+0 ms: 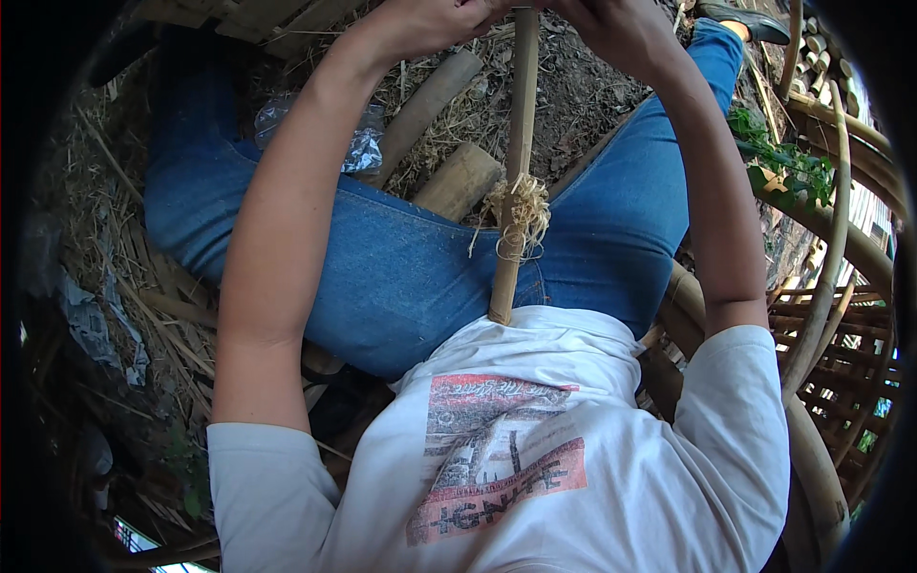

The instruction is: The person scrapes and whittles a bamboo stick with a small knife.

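Observation:
A long bamboo stick point(519, 105) runs from my waist up to the top edge of the view, its near end against my white shirt point(611, 458). A tangle of pale, curly shavings point(525, 215) clings round it, over my lap. Both hands are at the far end of the stick and are cut off by the top edge. My left hand point(435, 21) is left of the stick, its fingers curled. On the other side, my right hand point(607, 27) bends inward toward the stick, also closed. What the fingers hold is out of view.
Thick bamboo pieces point(460, 181) lie on the littered ground between my legs in blue jeans point(382, 277). Crumpled clear plastic point(363, 151) is beside my left thigh. At the right are curved poles point(841, 220), a woven bamboo basket point(850, 372) and green leaves point(788, 167).

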Demonstrator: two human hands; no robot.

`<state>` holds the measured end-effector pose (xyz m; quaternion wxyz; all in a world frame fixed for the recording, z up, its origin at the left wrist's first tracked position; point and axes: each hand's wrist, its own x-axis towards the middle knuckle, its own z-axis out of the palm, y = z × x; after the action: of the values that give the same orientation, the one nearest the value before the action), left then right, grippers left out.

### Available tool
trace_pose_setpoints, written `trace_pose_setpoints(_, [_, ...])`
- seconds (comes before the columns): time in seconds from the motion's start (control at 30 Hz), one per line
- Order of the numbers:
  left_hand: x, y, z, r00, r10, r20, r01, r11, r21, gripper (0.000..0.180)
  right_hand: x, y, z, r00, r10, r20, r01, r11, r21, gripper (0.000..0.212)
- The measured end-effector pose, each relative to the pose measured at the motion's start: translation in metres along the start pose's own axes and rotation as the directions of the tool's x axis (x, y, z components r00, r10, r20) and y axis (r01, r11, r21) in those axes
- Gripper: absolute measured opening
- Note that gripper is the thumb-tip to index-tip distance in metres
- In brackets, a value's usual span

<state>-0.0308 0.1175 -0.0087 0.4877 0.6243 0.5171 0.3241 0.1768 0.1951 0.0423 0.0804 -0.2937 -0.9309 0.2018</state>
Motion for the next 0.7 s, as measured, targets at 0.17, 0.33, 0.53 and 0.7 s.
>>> trace_pose_setpoints(0.17, [-0.007, 0.0, 0.007, 0.996, 0.088, -0.022, -0.087, 0.994, 0.063, 0.033, -0.015, -0.005, 0.007, 0.997, -0.053, -0.052, 0.051, 0.998, -0.031, 0.029])
trace_pose_setpoints(0.33, [-0.014, -0.001, 0.01, 0.999, 0.047, -0.019, -0.045, 0.994, 0.1, 0.032, -0.019, -0.012, 0.007, 0.998, -0.036, -0.054, 0.036, 0.999, -0.006, 0.027])
trace_pose_setpoints(0.53, [-0.032, 0.016, 0.021, 0.99, -0.091, 0.111, 0.082, 0.993, 0.086, 0.032, -0.05, -0.003, 0.031, 0.999, -0.011, -0.046, 0.012, 0.999, 0.031, 0.029])
trace_pose_setpoints(0.7, [-0.04, 0.0, 0.028, 0.997, 0.078, 0.019, -0.079, 0.991, 0.11, 0.033, -0.058, -0.011, 0.036, 0.997, 0.03, -0.078, -0.029, 1.0, 0.011, 0.027])
